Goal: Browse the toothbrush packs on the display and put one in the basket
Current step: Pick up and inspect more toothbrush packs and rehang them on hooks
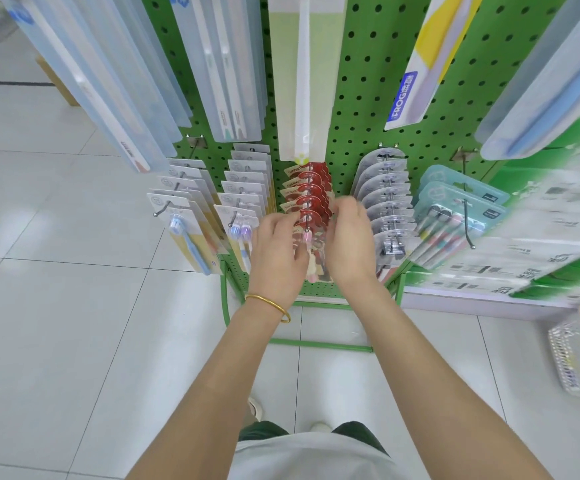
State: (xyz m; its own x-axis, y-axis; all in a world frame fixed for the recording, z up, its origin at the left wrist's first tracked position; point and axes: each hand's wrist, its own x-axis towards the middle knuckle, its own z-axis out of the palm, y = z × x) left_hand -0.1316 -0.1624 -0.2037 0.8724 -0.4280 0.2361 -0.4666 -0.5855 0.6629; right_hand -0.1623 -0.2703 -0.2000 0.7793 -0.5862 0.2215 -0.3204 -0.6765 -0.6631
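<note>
Both side edges of the front red toothbrush pack [311, 218] are gripped. One is pinched by the left hand [278, 252], the other by the right hand [349, 244] (fingers curled, slightly blurred).

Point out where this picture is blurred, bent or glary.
Head view: shelf labels at the right edge smear into streaks; the fingertips of the right hand are soft; the red packs at centre are fairly sharp. Same view: the wide lens fans the upper packs outward; lighting is even, with pale sheen on the floor tiles.
</note>
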